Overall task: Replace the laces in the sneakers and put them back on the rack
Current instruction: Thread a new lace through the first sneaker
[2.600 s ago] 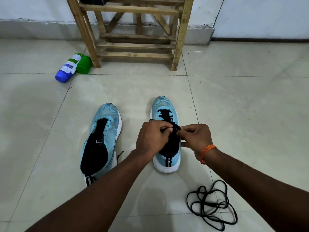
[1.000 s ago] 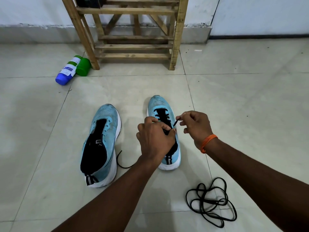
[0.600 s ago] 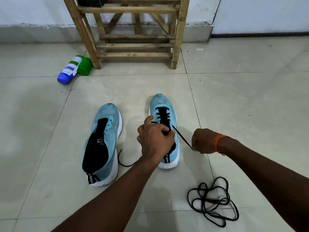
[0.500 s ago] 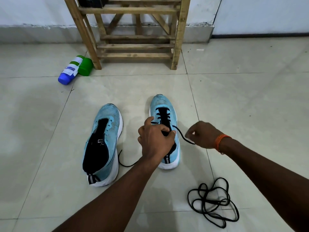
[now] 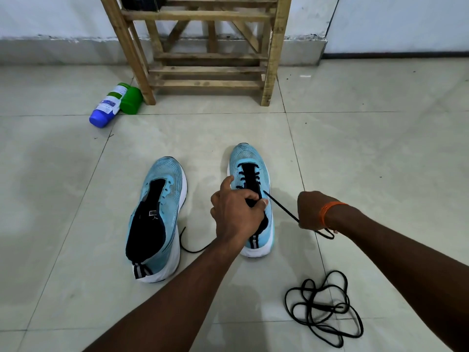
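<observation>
Two light-blue sneakers stand on the tiled floor. The right sneaker (image 5: pixel 250 158) carries a black lace (image 5: pixel 280 205) threaded through its front eyelets. My left hand (image 5: pixel 234 209) grips this sneaker over the tongue and upper eyelets. My right hand (image 5: pixel 311 212) holds the lace's right end, which runs taut from an eyelet to my fingers; its tail hangs below my wrist. The lace's other end trails on the floor left of the shoe. The left sneaker (image 5: pixel 162 194) has no lace. A loose black lace (image 5: pixel 322 308) lies coiled at the lower right.
The wooden shoe rack (image 5: pixel 205 69) stands against the wall straight ahead, something dark on an upper shelf. A blue-capped white bottle (image 5: pixel 107 106) and a green container (image 5: pixel 131 100) lie beside the rack's left leg.
My right hand pulled the lace end out to the right and lower, and the lace went from slack to taut. My left hand stayed on the right sneaker.
</observation>
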